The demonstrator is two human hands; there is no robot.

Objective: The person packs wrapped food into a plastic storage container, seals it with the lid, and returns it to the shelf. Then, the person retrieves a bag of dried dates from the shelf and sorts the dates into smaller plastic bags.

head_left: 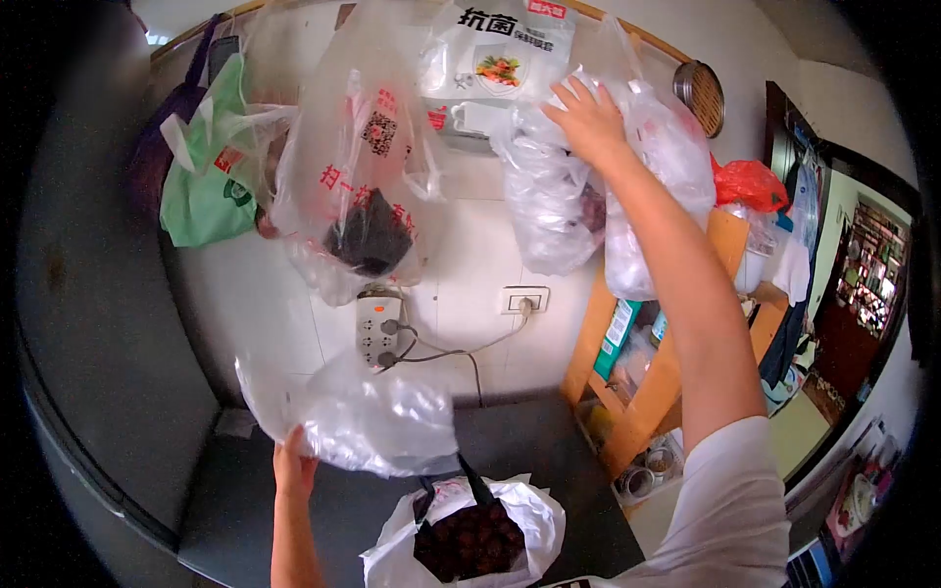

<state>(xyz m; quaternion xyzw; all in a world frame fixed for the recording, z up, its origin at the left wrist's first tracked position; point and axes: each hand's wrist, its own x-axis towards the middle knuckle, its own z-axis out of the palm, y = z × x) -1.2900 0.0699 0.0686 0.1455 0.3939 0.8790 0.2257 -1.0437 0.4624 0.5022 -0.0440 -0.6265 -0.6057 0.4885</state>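
My left hand [294,465] is closed on the edge of a clear plastic bag [363,412], which spreads out loosely above the dark surface. High up, my right hand [591,125] lies with its fingers apart against a hanging clear plastic bag [554,196] stuffed with crumpled plastic. Beside it hangs another full translucent bag [667,167], partly behind my forearm. Below, near me, stands an open white bag [392,549] with dark handles. Dark red, round, bumpy pieces [470,541] fill it; their kind I cannot tell.
On the wall hang a printed food-cover pack [500,59], a large bag with red print [343,206] and a green bag [211,186]. A power strip [379,328] and a socket [524,299] sit lower. To the right stands a wooden shelf [642,412].
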